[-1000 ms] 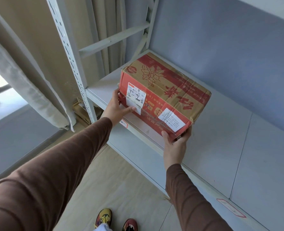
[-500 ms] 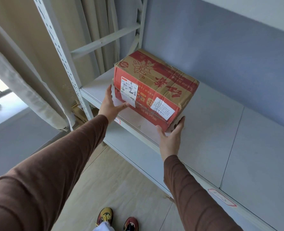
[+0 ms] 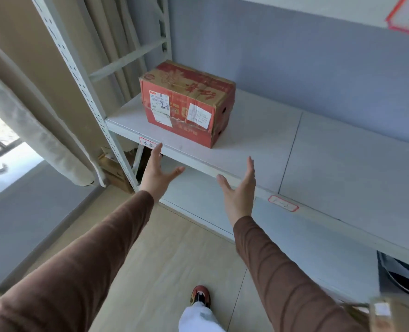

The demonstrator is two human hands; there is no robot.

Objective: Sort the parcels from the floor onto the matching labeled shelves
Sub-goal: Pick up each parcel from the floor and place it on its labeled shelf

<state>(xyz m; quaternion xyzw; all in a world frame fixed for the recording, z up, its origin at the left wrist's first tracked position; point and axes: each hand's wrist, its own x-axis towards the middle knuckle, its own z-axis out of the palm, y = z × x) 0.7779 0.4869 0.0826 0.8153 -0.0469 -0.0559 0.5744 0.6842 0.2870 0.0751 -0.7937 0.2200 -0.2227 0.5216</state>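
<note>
A red and brown cardboard parcel [image 3: 186, 101] with white shipping labels stands on the white shelf [image 3: 258, 140], near its left end. Both hands hover in front of the shelf edge, apart from the parcel. My left hand [image 3: 158, 174] is spread with straight fingers, just below a red-bordered label [image 3: 148, 143] on the shelf rim. My right hand [image 3: 240, 188] is likewise spread and holds nothing. Another red-bordered label [image 3: 283, 203] is stuck on the rim to the right.
A perforated white upright [image 3: 88, 92] frames the shelf's left side, with curtains [image 3: 30, 121] beyond it. Flattened cardboard [image 3: 113, 168] leans under the shelf. A lower shelf [image 3: 306, 248] holds a dark object [image 3: 402, 274]. A blurred parcel [image 3: 390, 315] shows at bottom right.
Both hands have let go of the parcel and pulled back from the shelf. The parcel now rests farther in on the shelf.
</note>
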